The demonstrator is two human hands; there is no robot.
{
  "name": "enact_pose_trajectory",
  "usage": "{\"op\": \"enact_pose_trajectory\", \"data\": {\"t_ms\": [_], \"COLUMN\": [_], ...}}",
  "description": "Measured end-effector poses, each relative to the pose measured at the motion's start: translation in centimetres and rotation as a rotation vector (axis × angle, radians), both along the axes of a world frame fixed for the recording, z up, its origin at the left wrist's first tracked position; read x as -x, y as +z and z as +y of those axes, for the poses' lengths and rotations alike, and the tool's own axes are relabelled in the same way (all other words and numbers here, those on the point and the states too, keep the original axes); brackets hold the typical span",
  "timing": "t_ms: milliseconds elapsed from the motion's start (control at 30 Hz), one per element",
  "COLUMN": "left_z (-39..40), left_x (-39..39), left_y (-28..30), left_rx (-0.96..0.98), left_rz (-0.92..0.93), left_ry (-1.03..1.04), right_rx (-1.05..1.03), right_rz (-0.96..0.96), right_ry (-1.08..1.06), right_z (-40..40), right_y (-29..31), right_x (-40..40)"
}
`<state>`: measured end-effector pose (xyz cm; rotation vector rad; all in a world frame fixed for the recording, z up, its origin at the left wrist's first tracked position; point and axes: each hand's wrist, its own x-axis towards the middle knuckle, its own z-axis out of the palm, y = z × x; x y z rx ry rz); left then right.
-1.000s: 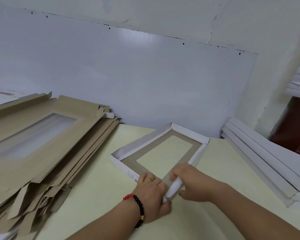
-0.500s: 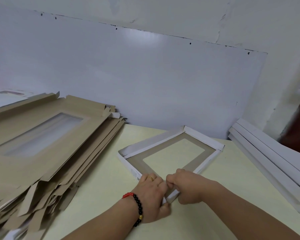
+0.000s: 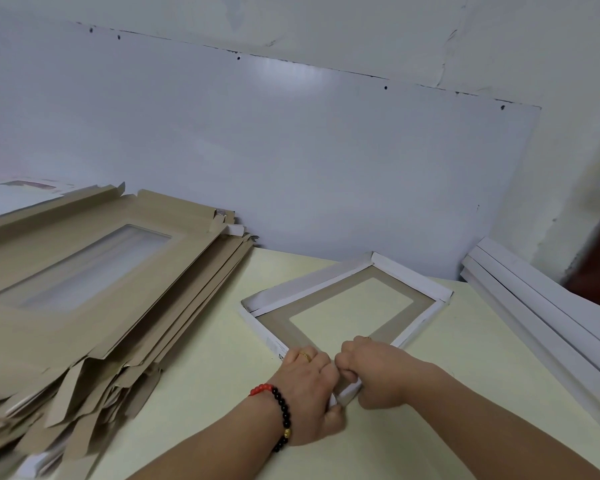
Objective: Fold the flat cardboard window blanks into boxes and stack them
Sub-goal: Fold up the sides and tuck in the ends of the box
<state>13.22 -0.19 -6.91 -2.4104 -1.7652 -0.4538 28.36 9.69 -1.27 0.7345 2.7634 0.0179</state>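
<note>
Both hands, left hand [image 3: 310,382] and right hand [image 3: 378,374], keep a closed grip on the box [image 3: 343,299] near corner, pressing it against the counter [image 3: 201,386] to lock the fold.

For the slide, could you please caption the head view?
Both hands, left hand and right hand, pinch the near corner of a window box on the table.

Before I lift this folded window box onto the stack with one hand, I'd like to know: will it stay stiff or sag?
The window box is thin card with a big open cutout, so it will probably feel light and twist a little. Its folded white rims should lend some stiffness. Both the left hand and right hand grip the near corner, which may spring open if released.
</note>
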Motion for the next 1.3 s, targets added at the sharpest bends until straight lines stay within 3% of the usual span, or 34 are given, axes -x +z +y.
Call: {"op": "enact_pose_trajectory", "data": {"t_ms": [467,733,900,1067,1200,1300], "left_z": [-0.1,-0.1,-0.2,-0.6,-0.8,-0.7], "left_x": [-0.3,0.2,0.6,0.8,1.2,2.8], "left_y": [0.2,0.1,-0.2,-0.3,0.2,1.0], "left_rx": [0.007,0.051,0.078,0.094,0.136,-0.038], "left_rz": [0.003,0.037,-0.119,-0.327,-0.500,-0.404], "left_ry": [0.025,0.003,-0.035,-0.016,-0.069,0.014], "right_rx": [0.131,0.038,-0.053,-0.023,-0.101,-0.106], "right_rz": [0.134,0.282,0.302,0.490,0.603,0.721], "right_ry": [-0.068,-0.148,-0.164,-0.370,-0.331,-0.287], "right_z": [-2.1,-4.0,-5.5,-7.4,-7.9,-7.6], "right_y": [0.1,-1.4,-1.6,-2.8,-3.9,-4.5], "right_x": [0.0,-0.5,-0.8,0.1,0.0,-1.5]}}
